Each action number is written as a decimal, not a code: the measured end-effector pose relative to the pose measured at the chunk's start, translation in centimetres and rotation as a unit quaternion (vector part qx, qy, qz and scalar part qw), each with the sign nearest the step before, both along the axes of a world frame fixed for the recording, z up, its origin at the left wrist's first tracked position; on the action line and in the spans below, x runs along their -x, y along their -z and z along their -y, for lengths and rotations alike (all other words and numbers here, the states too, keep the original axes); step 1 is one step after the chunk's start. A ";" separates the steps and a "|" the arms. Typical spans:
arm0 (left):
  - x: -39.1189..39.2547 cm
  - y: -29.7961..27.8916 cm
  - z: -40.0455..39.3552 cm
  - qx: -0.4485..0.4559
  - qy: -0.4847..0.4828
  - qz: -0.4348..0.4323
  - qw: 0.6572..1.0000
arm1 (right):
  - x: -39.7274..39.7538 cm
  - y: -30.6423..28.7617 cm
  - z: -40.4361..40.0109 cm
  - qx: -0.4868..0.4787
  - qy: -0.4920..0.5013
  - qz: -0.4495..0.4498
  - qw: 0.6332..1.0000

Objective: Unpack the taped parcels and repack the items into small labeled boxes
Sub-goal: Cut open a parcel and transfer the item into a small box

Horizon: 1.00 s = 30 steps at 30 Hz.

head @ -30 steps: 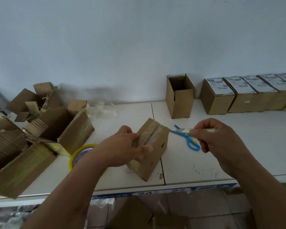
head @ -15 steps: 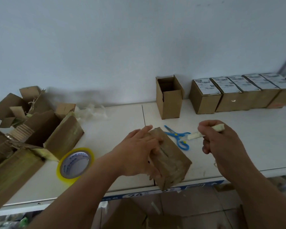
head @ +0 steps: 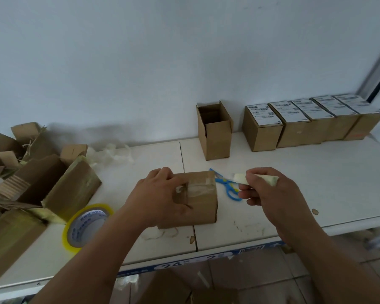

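Several torn-open cardboard boxes (head: 53, 183) piled at the far left of the white bench (head: 316, 172), flaps up, yellowish tape residue on the sides. Wad of clear crumpled plastic (head: 112, 153) behind them by the wall. Yellow packing-tape roll (head: 86, 227) lies flat near the front edge, just right of the pile.

Left hand (head: 158, 200) grips the taped parcel (head: 195, 200), a small brown carton, sitting on the bench near the front edge, across the seam between two panels. Fingers curl over its top left, thumb on the near face. Clear tape partly lifted on the parcel's upper face. Scraps of peeled tape (head: 160, 234) on the bench just in front of it.

Blue scissors with yellow pivot (head: 227, 187) lie flat right behind the parcel's right corner, partly hidden by the right hand.

Right hand (head: 270, 194) closed round a pale utility knife (head: 255, 179), held above the bench just right of the parcel, tip pointing left toward it, not touching it.

Open-topped small box (head: 215, 132) stands upright at the back, empty as far as visible. To its right, a row of five closed small boxes with printed labels (head: 305, 123) on top, side by side against the wall; print too blurred to read.
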<state>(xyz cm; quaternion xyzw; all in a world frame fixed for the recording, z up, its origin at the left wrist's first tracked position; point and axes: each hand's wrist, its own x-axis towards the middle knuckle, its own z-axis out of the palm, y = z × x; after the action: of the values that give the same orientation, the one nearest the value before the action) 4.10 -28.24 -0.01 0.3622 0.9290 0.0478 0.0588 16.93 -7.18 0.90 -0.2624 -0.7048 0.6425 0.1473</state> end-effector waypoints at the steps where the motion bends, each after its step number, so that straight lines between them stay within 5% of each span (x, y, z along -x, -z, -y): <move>1: 0.1 0.0 0.1 -0.006 -0.001 0.017 1.000 | 0.2 0.3 0.1 0.001 -0.006 -0.002 1.000; 12: 1.6 0.2 1.1 -0.039 -0.005 0.097 0.994 | 2.2 1.6 0.6 0.021 -0.006 -0.001 1.000; 23: 1.7 0.2 0.7 -0.038 -0.030 0.083 0.995 | 1.1 2.0 0.8 -0.032 -0.027 0.021 0.999; 30: 1.8 0.3 0.7 -0.040 -0.033 0.093 0.994 | 2.2 1.6 0.2 0.089 0.024 -0.021 0.996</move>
<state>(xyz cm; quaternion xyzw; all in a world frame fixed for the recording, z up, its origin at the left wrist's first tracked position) 2.32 -28.98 -0.29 0.3273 0.9283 0.1205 0.1291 14.74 -7.34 -0.74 -0.2781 -0.6352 0.7040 0.1534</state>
